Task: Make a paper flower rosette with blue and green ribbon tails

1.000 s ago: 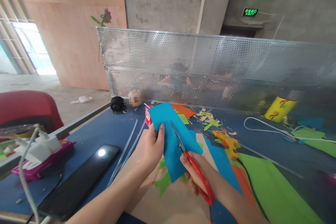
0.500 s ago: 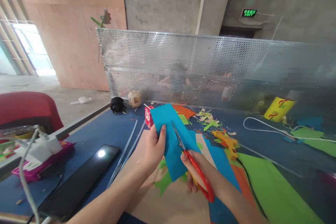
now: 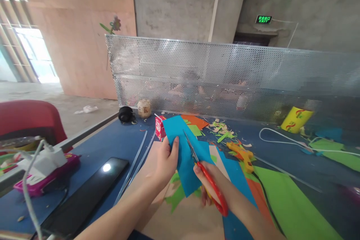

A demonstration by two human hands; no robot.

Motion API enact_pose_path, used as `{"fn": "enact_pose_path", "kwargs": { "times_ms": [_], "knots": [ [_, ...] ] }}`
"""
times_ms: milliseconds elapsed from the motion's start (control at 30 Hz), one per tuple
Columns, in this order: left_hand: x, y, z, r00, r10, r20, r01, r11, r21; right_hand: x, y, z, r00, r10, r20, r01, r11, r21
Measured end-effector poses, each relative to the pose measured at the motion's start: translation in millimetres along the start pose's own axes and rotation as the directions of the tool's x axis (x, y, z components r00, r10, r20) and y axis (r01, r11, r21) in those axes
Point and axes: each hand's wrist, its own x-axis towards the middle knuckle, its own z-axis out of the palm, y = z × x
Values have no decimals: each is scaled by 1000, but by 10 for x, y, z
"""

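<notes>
My left hand [image 3: 166, 159] pinches the left side of a blue sheet of paper [image 3: 184, 172], thumb on its front face. In my right hand [image 3: 212, 180] are scissors [image 3: 212, 185] with red handles, some yellow showing on the inner side. Their metal blades reach up and left across the blue sheet, looking almost closed; whether the paper lies between them I cannot make out. Beneath both hands spreads a beige sheet [image 3: 182, 217] with green paper pieces [image 3: 176, 197] on it. More blue paper [image 3: 239, 183] lies to the right, under my right wrist.
A yellow glue gun [image 3: 243, 155] lies right of my hands, near green sheets [image 3: 292, 198]. Paper scraps [image 3: 223, 131] and a red box [image 3: 159, 127] are farther back. Left are clear sticks [image 3: 135, 161], a black phone [image 3: 87, 195] and a power strip [image 3: 47, 174]. A perforated metal screen [image 3: 157, 63] closes the back.
The blue sheet has turned slightly, its top edge a little lower and farther left. Both hands keep their grips, and the scissors stay nearly where they were. The view has shifted a little.
</notes>
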Motion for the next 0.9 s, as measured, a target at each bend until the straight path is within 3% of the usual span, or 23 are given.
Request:
{"fn": "enact_pose_path", "kwargs": {
  "times_ms": [300,467,667,900],
  "knots": [
    [-10,-1,-14,1000,25,13,-25,999,-36,-13,-23,11,999,53,8,-53,998,-24],
    [-5,9,-9,999,0,50,3,998,-63,-34,-41,-54,1000,-17,9,17,997,-76],
    [-21,29,9,996,55,63,-51,996,-70,-128,-152,-96,997,-71,-8,71,994,-82],
    [2,54,-45,995,-63,84,76,984,-162,-67,-97,-79,1000,-19,0,19,992,-125]
  ]
}}
